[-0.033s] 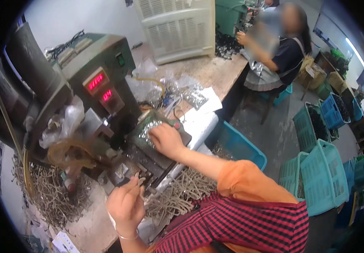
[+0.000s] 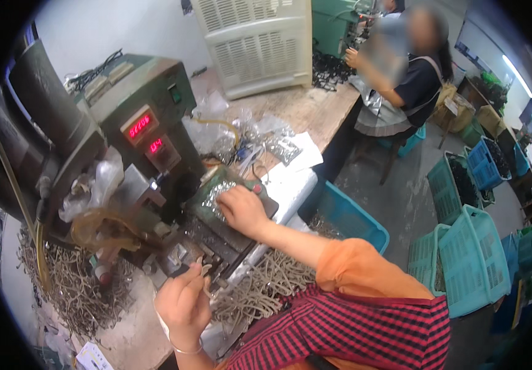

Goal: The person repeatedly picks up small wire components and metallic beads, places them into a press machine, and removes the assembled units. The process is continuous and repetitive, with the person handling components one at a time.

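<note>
At the near edge of the machine (image 2: 173, 71), my left hand (image 2: 182, 305) pinches a short beige cord (image 2: 205, 271) between thumb and fingers. The cord's tip stands up beside the machine's small metal die area (image 2: 182, 254). My right hand (image 2: 244, 211) lies over a heap of small shiny metal pieces (image 2: 216, 196) on the machine's flat top. Its fingers are bent with the tips together among those pieces; whether one is gripped cannot be seen. Many beige cords (image 2: 272, 277) are piled between the machine and my striped apron.
Another heap of beige cords (image 2: 75, 283) lies left of the machine. Plastic bags (image 2: 216, 132) and a white paper (image 2: 306, 151) lie behind it. A blue bin (image 2: 355, 213) stands at right, with turquoise crates (image 2: 475, 259) beyond. A co-worker (image 2: 423, 80) sits at the far right.
</note>
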`<action>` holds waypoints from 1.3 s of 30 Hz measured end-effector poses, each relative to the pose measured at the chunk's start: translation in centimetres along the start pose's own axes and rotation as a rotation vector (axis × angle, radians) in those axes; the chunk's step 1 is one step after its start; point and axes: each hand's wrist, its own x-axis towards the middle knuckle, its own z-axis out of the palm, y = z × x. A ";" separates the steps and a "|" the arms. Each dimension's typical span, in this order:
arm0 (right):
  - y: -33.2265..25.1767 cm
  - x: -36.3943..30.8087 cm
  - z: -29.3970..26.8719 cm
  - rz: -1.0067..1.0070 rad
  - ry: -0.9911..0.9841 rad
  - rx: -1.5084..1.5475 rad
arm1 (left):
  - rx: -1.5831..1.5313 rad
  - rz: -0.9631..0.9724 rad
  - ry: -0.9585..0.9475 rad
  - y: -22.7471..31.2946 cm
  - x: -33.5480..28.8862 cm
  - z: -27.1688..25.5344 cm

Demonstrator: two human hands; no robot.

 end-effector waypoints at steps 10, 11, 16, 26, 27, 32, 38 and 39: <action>0.6 0.1 0.6 -0.023 0.028 0.086 | -0.026 0.005 0.047 -0.5 0.1 0.4; 0.4 0.1 0.4 -0.026 0.016 0.084 | -0.025 0.000 0.047 -0.5 0.0 0.3; 0.4 0.2 0.1 -0.018 -0.010 0.064 | -0.045 -0.001 0.054 -0.5 0.0 0.2; -0.7 2.5 -2.9 0.204 -0.007 0.203 | -0.023 -0.047 -0.005 0.2 0.3 -0.3; -0.6 2.8 -3.1 0.199 0.002 0.212 | -0.021 -0.047 -0.007 0.2 0.3 -0.4; -1.3 2.9 -4.1 0.261 0.029 0.295 | -0.016 -0.043 -0.004 0.0 0.1 -0.2; -1.2 2.7 -3.6 0.470 -0.216 0.383 | -0.009 0.013 0.040 -0.5 0.3 -0.2; -1.8 2.4 -3.2 0.442 -0.232 0.400 | -0.019 0.020 0.030 -0.5 0.0 -0.2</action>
